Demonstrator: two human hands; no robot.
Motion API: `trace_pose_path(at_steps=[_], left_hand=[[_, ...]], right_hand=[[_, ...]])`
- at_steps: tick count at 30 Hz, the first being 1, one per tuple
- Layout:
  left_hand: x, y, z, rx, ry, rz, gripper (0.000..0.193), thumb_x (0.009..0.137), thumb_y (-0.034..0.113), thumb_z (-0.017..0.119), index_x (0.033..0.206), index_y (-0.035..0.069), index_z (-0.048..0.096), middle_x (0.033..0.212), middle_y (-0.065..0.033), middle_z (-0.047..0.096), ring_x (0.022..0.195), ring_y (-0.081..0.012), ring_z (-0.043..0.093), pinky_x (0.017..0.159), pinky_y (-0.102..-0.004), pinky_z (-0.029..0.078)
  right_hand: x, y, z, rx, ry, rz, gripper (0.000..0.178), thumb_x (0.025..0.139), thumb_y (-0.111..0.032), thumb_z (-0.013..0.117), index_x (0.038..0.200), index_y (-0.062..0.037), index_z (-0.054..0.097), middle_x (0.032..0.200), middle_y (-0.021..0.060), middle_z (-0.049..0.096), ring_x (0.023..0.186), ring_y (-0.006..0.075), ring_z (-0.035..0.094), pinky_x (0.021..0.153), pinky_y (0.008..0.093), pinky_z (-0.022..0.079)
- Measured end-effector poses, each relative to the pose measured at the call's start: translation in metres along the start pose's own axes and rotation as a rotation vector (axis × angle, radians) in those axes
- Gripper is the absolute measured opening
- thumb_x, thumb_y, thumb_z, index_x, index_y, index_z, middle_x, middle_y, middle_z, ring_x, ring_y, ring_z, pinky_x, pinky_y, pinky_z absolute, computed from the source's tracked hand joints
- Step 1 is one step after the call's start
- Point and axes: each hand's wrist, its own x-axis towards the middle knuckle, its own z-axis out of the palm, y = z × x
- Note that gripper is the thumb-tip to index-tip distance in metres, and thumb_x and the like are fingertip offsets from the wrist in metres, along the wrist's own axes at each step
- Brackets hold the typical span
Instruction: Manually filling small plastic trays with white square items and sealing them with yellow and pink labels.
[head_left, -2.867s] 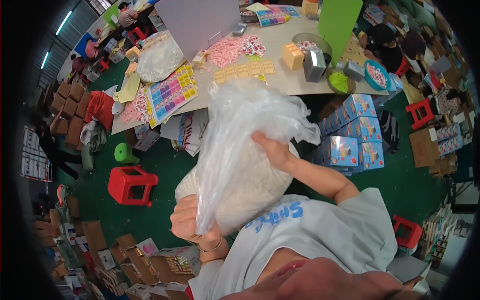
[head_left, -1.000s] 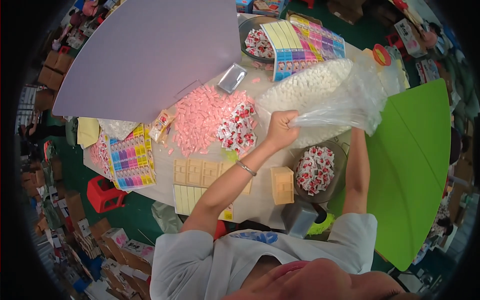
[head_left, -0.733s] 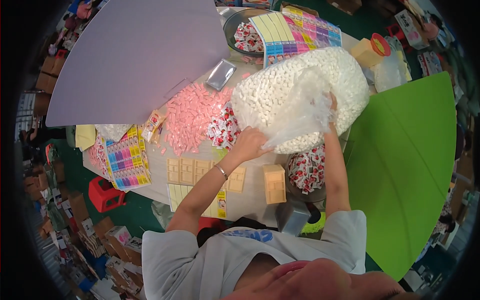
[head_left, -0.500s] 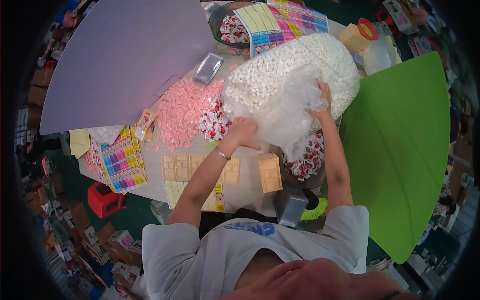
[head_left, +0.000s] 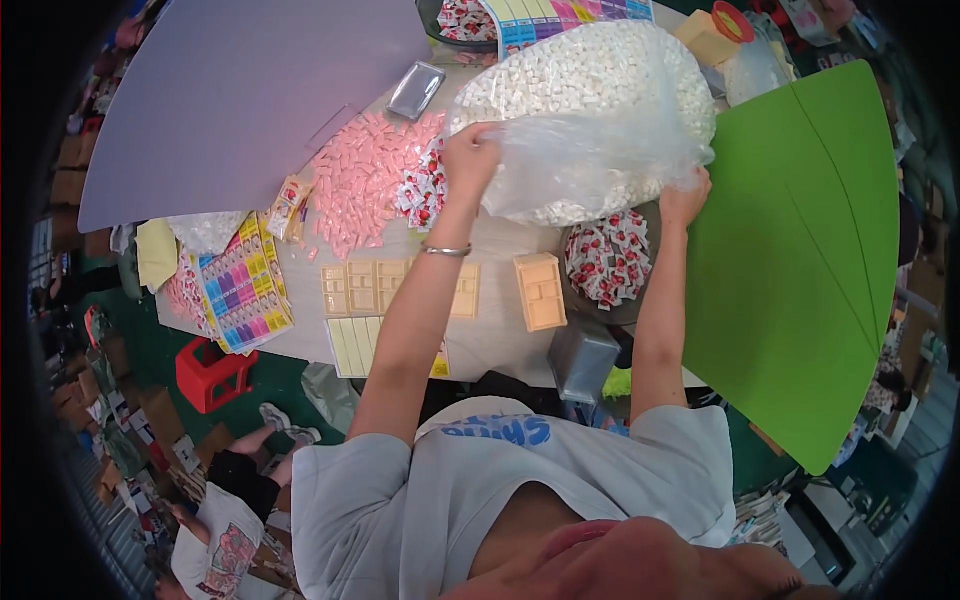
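Our left hand point(head_left: 471, 160) is closed on the loose plastic of a clear bag point(head_left: 590, 125); our right hand point(head_left: 686, 198), fingers curled, grips its other side. The bag, full of white pieces, lies between and beyond both. Red-and-white packets point(head_left: 420, 195) sit beside our left hand, pink packets point(head_left: 355, 185) farther left.

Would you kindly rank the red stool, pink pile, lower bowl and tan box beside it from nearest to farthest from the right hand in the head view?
1. Lower bowl, below and left of the right hand
2. Tan box, left of the bowl
3. Pink pile, farther left
4. Red stool, far left on the floor
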Motion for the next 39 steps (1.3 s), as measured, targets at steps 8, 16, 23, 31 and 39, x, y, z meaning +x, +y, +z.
trace_pose_path(at_steps=[8, 16, 23, 31, 39], left_hand=[[-0.027, 0.017, -0.064, -0.895, -0.137, -0.549, 0.037, 0.099, 0.005, 0.05, 0.135, 0.008, 0.052, 0.127, -0.0115, 0.06, 0.111, -0.0241, 0.062, 0.092, -0.0439, 0.054], [-0.031, 0.062, -0.047, -0.889, -0.455, -0.474, 0.031, 0.095, 0.01, 0.06, 0.125, 0.007, 0.057, 0.109, -0.0072, 0.067, 0.092, -0.0178, 0.068, 0.075, -0.0347, 0.059], [-0.049, 0.07, -0.072, -0.536, -0.693, -0.225, 0.043, 0.084, -0.005, 0.064, 0.126, 0.004, 0.058, 0.099, 0.0018, 0.062, 0.084, -0.0078, 0.061, 0.075, -0.0243, 0.053], [-0.076, 0.096, -0.082, -0.707, -0.751, -0.052, 0.065, 0.078, -0.012, 0.058, 0.141, 0.005, 0.051, 0.106, 0.0012, 0.058, 0.098, -0.0094, 0.058, 0.085, -0.022, 0.05], [0.019, -0.027, -0.139, -0.432, 0.088, -0.305, 0.054, 0.082, -0.01, 0.058, 0.133, 0.005, 0.058, 0.107, -0.0112, 0.066, 0.086, -0.0155, 0.066, 0.068, -0.0273, 0.053]], right_hand=[[-0.059, -0.129, -0.065, 0.361, 0.329, -0.393, 0.039, 0.078, -0.009, 0.07, 0.115, 0.0003, 0.063, 0.115, 0.0186, 0.063, 0.11, 0.0405, 0.058, 0.103, 0.0509, 0.044], [-0.058, -0.193, 0.02, 0.068, -0.456, -0.465, 0.068, 0.073, -0.023, 0.08, 0.132, -0.0006, 0.054, 0.116, 0.019, 0.061, 0.114, 0.0377, 0.058, 0.105, 0.0486, 0.043], [-0.071, -0.21, 0.012, 0.208, -0.104, -0.137, 0.089, 0.074, -0.035, 0.082, 0.148, -0.0039, 0.042, 0.123, 0.0236, 0.056, 0.117, 0.0379, 0.054, 0.102, 0.0537, 0.041], [-0.099, -0.155, 0.012, 0.192, -0.287, -0.524, 0.014, 0.089, -0.02, 0.067, 0.095, -0.0067, 0.068, 0.089, 0.0091, 0.068, 0.099, 0.029, 0.062, 0.09, 0.0524, 0.043], [-0.23, -0.145, -0.037, 0.321, -1.017, -0.188, 0.038, 0.098, -0.031, 0.06, 0.126, -0.007, 0.049, 0.08, 0.018, 0.067, 0.079, 0.0356, 0.067, 0.07, 0.0485, 0.05]])
